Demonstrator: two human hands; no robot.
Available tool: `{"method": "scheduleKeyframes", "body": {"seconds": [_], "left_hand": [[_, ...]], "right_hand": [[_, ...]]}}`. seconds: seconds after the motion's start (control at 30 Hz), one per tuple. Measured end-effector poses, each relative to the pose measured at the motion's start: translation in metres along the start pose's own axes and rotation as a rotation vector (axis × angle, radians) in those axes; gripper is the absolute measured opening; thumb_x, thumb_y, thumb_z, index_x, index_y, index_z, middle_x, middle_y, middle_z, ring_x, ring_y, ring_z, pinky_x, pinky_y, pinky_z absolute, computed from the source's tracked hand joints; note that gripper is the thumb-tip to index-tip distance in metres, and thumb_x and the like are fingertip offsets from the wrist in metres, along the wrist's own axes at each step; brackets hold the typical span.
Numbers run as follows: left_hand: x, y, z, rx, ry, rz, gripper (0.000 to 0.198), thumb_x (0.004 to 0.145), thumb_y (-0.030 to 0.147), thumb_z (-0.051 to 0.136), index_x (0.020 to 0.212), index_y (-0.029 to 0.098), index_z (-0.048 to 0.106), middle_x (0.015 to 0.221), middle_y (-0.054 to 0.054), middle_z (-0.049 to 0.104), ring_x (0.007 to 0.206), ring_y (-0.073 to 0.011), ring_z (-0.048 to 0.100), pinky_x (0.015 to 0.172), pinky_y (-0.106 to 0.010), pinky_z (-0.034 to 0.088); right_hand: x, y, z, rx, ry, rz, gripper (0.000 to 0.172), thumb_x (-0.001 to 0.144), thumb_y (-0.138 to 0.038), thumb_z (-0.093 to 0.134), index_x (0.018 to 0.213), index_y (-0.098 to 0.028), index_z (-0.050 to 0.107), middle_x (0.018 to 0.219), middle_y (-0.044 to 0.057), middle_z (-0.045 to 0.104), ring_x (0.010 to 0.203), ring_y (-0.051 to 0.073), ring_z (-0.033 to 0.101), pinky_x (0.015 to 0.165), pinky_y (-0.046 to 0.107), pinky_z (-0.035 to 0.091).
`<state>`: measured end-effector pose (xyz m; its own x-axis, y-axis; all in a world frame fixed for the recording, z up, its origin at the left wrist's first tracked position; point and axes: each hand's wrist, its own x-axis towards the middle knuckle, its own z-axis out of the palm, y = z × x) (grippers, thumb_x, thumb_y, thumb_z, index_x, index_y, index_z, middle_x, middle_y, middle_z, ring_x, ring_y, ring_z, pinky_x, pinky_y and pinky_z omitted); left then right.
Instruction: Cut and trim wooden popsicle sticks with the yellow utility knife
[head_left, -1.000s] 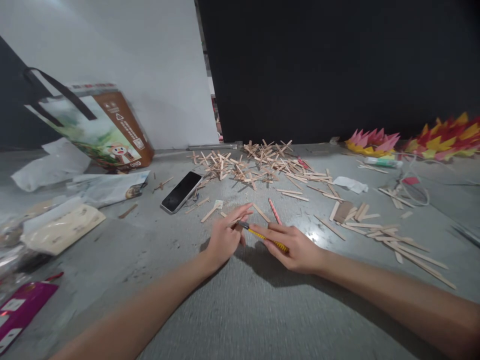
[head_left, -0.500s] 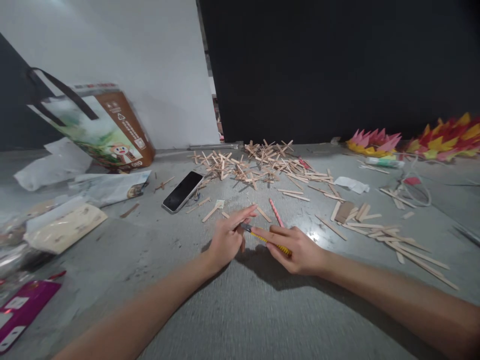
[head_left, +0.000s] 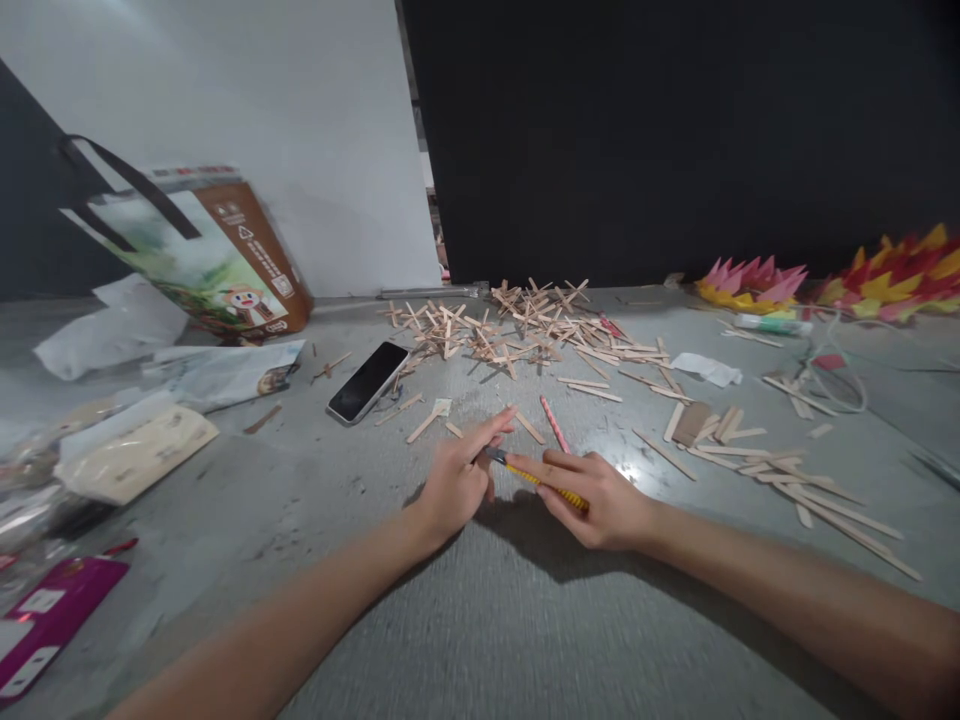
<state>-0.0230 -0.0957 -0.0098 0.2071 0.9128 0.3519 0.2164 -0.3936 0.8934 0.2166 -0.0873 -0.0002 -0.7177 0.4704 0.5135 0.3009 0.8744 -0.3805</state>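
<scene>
My right hand (head_left: 600, 500) is closed around a slim yellow utility knife (head_left: 523, 473), its index finger stretched along the ribbed handle. The knife's grey tip points left and meets the fingers of my left hand (head_left: 457, 475). Those left fingers are pressed together, and whatever they pinch is hidden. Both hands are just above the grey table (head_left: 420, 620). Just beyond them lie a pink patterned stick (head_left: 553, 422) and a loose wooden craft stick (head_left: 529, 428).
A heap of crossed craft sticks (head_left: 517, 325) lies at the back, with more sticks (head_left: 787, 470) to the right. A phone (head_left: 367, 383), a shopping bag (head_left: 225, 260), plastic packets (head_left: 135, 450) and a purple case (head_left: 64, 620) are on the left. Paper crowns (head_left: 750, 285) stand at back right.
The view has shifted very slightly, so everything sits a little further right. Both hands keep nearly the same pose, with the knife tip still at the left fingers.
</scene>
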Motion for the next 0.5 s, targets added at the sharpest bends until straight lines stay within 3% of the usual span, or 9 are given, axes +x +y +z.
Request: {"method": "scheduleKeyframes", "body": {"seconds": [0.23,0.33,0.5], "left_hand": [[-0.0002,0.0039,0.0046,-0.051,0.001,-0.104,0.049,0.103,0.022,0.046,0.151,0.027,0.057,0.135,-0.013,0.071,0.039,-0.0006,0.056,0.034,-0.012,0.046],[-0.0010,0.0052,0.0047,-0.037,0.003,-0.095,0.053,0.101,0.017,0.045,0.151,0.029,0.058,0.135,-0.011,0.070,0.040,-0.0003,0.055,0.037,-0.013,0.048],[-0.0015,-0.0042,-0.0004,0.148,0.011,-0.008,0.069,0.091,0.004,0.045,0.152,0.033,0.058,0.131,-0.007,0.074,0.071,-0.0083,0.072,0.050,-0.011,0.054]], "right_hand": [[-0.0013,0.0000,-0.0002,-0.001,-0.013,0.015,0.048,0.107,-0.024,0.045,0.156,-0.023,0.050,0.081,0.000,0.056,0.068,0.014,0.055,0.059,0.025,0.040],[-0.0015,0.0006,0.0000,0.003,-0.018,0.018,0.049,0.107,-0.023,0.045,0.156,-0.024,0.049,0.082,0.000,0.057,0.069,0.014,0.056,0.059,0.025,0.041],[-0.0004,0.0013,-0.0003,0.027,-0.022,0.032,0.049,0.107,-0.024,0.045,0.156,-0.024,0.050,0.084,0.001,0.059,0.069,0.014,0.057,0.061,0.026,0.045]]}}
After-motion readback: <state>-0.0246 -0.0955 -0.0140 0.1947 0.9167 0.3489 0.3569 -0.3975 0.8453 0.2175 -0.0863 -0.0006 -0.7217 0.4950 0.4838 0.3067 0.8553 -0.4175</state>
